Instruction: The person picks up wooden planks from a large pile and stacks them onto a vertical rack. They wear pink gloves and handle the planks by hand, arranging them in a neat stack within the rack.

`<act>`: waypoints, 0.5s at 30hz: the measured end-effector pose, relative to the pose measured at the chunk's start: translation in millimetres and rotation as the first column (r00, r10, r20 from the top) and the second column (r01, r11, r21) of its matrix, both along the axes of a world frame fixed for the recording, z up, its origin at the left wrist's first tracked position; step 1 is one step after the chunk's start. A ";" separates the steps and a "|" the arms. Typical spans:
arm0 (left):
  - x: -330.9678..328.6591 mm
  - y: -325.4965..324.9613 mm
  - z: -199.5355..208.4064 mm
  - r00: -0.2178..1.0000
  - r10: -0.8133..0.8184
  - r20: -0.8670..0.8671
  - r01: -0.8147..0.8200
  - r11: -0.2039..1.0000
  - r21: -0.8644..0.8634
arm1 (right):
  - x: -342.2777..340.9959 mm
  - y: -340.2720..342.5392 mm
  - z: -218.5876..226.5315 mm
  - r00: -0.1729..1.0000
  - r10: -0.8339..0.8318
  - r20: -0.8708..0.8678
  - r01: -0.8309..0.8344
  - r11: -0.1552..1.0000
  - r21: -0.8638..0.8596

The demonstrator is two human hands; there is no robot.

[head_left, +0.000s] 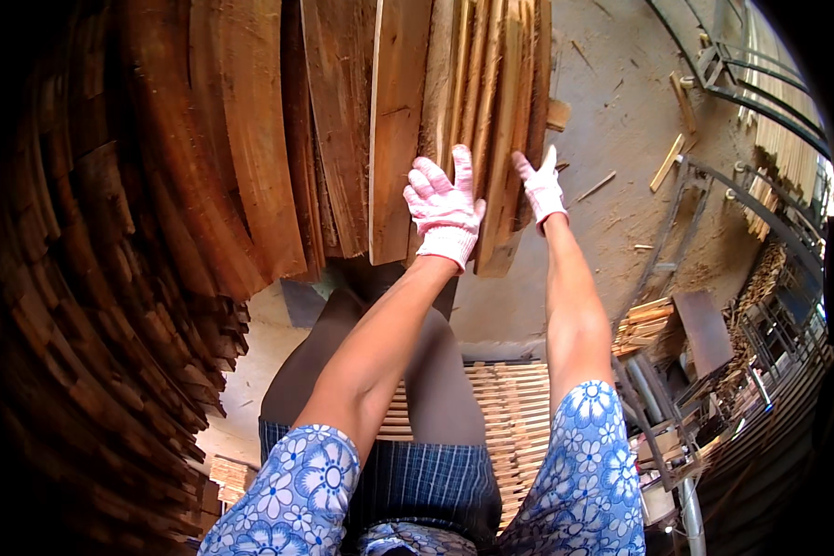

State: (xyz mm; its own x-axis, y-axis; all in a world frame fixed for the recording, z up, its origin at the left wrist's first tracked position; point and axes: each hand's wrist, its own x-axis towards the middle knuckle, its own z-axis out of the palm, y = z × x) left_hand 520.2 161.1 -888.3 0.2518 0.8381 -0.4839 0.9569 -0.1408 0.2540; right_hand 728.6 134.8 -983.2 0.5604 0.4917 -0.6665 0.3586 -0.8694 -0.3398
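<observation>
A stack of long brown wooden boards (403, 120) lies in front of me, some flat and some standing on edge. Both my hands wear knitted gloves, white with pink. My left hand (443, 196) rests on the boards' near part, fingers stretched out and spread, next to several thin boards (493, 111) on edge. At the right side of those thin boards is my right hand (541, 185), its visible fingers apart; part of it faces away from me. Neither hand shows anything held in it.
More stacked boards (102, 306) rise along the left. Below me is a slatted wooden stack (510, 408). Metal frames (686, 213) stand at the right, and wood scraps (667, 164) lie on the dusty floor (612, 120). A bundle of short sticks (644, 324) sits lower right.
</observation>
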 end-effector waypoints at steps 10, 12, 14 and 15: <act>-29.9 6.3 17.4 0.983 0.172 0.058 -0.168 0.983 -0.069 | 31.5 -6.8 -12.5 0.929 -0.001 -0.369 0.032 0.997 0.077; -35.1 9.2 18.6 0.974 0.209 0.088 -0.205 0.978 -0.049 | 25.9 -15.6 -10.4 0.911 -0.075 -0.406 0.137 0.983 0.125; -22.1 2.8 11.9 0.986 0.149 0.072 -0.154 0.986 0.066 | 23.3 -31.3 -27.6 0.931 -0.069 -0.359 0.113 0.988 0.103; -24.6 -0.9 -0.3 0.991 0.136 -0.002 -0.133 0.976 0.172 | -9.8 -23.2 -21.1 0.905 -0.130 -0.406 0.204 0.968 0.146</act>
